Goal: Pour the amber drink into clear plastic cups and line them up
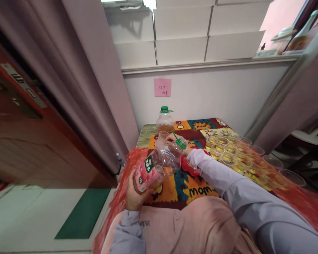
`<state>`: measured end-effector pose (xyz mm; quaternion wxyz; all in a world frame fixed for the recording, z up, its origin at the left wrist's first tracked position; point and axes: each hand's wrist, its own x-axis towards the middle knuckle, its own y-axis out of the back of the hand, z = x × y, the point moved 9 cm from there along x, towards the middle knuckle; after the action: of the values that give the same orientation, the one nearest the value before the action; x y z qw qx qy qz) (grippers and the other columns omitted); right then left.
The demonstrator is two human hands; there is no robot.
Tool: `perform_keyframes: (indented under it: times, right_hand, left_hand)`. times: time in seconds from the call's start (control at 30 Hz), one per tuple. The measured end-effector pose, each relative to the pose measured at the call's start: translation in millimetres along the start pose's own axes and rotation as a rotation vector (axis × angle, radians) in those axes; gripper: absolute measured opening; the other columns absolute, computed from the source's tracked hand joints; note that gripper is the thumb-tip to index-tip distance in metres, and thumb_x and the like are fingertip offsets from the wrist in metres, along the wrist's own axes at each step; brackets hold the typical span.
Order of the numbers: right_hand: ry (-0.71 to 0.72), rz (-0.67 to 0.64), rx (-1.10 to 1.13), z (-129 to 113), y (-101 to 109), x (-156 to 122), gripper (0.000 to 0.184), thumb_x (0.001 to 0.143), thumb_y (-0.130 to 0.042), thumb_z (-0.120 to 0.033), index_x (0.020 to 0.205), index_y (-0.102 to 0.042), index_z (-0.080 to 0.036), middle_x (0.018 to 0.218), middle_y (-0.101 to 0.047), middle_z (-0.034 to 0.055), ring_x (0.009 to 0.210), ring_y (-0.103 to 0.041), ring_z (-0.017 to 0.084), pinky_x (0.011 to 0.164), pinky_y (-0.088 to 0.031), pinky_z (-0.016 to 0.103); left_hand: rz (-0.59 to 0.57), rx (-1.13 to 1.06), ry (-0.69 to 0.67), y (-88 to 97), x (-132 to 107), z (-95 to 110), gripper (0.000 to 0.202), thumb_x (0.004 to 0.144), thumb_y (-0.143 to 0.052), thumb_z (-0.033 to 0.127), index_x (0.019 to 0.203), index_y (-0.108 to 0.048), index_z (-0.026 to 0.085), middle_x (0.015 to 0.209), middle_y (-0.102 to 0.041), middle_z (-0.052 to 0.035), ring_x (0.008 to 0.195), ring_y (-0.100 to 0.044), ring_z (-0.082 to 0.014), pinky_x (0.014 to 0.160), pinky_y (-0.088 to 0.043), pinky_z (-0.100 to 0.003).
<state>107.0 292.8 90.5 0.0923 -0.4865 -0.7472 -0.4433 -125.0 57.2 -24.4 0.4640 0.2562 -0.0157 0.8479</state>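
My left hand [136, 192] is wrapped round the lower part of a large clear plastic bottle [151, 171] with a pink label. The bottle leans up to the right, and a green ring and strap [180, 143] show at its neck. Behind that neck, my right hand [171, 138] has its fingers closed at the rim of a clear plastic cup [163, 135]. The bottle partly hides this hand and the cup. A second bottle [165, 121], with a green cap and amber liquid, stands upright just beyond.
Several clear cups [228, 159] of yellow liquid stand close together under my right forearm's far side. A red tray [191, 167] lies on the patterned tablecloth [201, 190]. Red plastic film [132, 158] hangs over the left edge; a wall with a pink note [162, 88] rises behind.
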Motion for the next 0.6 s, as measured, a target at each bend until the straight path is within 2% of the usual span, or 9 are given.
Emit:
perform_keyframes:
  times: [0.1,0.17,0.23,0.3,0.37,0.47,0.6]
  right_hand:
    - [0.011,0.095,-0.026,-7.1,29.2,-3.0,0.016,0.099,-0.067,-0.033,0.095,-0.077,-0.022,0.100,-0.079,0.0075,0.095,-0.073,0.023,0.091,-0.058,0.035]
    - [0.008,0.160,-0.050,-8.4,54.0,-13.9,0.019,0.103,-0.063,-0.034,0.102,-0.077,-0.022,0.107,-0.079,0.0095,0.102,-0.074,0.025,0.095,-0.057,0.036]
    - [-0.011,0.208,-0.082,-4.6,78.9,-34.3,0.022,0.106,-0.058,-0.033,0.108,-0.077,-0.023,0.112,-0.080,0.0108,0.106,-0.074,0.026,0.096,-0.056,0.037]
    - [-0.052,0.216,-0.141,4.2,97.7,-62.2,0.021,0.105,-0.058,-0.030,0.108,-0.077,-0.023,0.109,-0.080,0.0112,0.101,-0.074,0.026,0.091,-0.057,0.037]
    - [-0.105,0.159,-0.252,15.6,105.1,-92.6,0.017,0.102,-0.061,-0.026,0.105,-0.078,-0.024,0.104,-0.079,0.0099,0.094,-0.074,0.026,0.084,-0.056,0.036]
    - [-0.153,0.096,-0.316,27.9,105.6,-132.8,0.014,0.099,-0.063,-0.022,0.094,-0.077,-0.023,0.097,-0.078,0.0096,0.087,-0.072,0.025,0.080,-0.055,0.035]
    - [-0.191,0.026,-0.361,32.6,95.1,-158.9,0.018,0.102,-0.061,-0.021,0.094,-0.077,-0.023,0.103,-0.077,0.0104,0.090,-0.072,0.024,0.079,-0.054,0.033]
  left_hand:
    - [0.020,-0.013,0.018,-0.2,-0.8,-1.2,0.114,0.054,-0.104,0.049,0.153,-0.053,0.024,0.159,-0.059,-0.0208,0.146,-0.059,-0.0464,0.122,-0.046,-0.064]
    - [0.026,-0.020,0.032,-1.6,-1.3,-1.7,0.115,0.053,-0.104,0.049,0.153,-0.053,0.025,0.160,-0.058,-0.0203,0.147,-0.058,-0.0459,0.123,-0.045,-0.064]
    - [0.021,-0.028,0.040,-3.6,-1.3,-1.5,0.114,0.054,-0.104,0.048,0.153,-0.052,0.026,0.161,-0.057,-0.0198,0.148,-0.057,-0.0455,0.124,-0.044,-0.064]
    - [0.018,-0.042,0.040,-5.0,-0.9,-0.1,0.112,0.055,-0.103,0.048,0.153,-0.052,0.026,0.161,-0.057,-0.0194,0.149,-0.056,-0.0450,0.125,-0.043,-0.063]
    - [0.015,-0.059,0.047,-6.1,-0.2,1.1,0.111,0.056,-0.102,0.048,0.153,-0.052,0.026,0.161,-0.057,-0.0191,0.148,-0.057,-0.0439,0.124,-0.044,-0.061]
    - [0.020,-0.044,0.055,-6.8,1.2,3.2,0.109,0.057,-0.101,0.049,0.151,-0.052,0.027,0.161,-0.057,-0.0183,0.146,-0.059,-0.0423,0.123,-0.047,-0.059]
    - [0.042,0.003,0.039,-5.8,3.1,9.3,0.112,0.053,-0.102,0.055,0.149,-0.054,0.025,0.157,-0.059,-0.0195,0.145,-0.059,-0.0433,0.123,-0.046,-0.059]
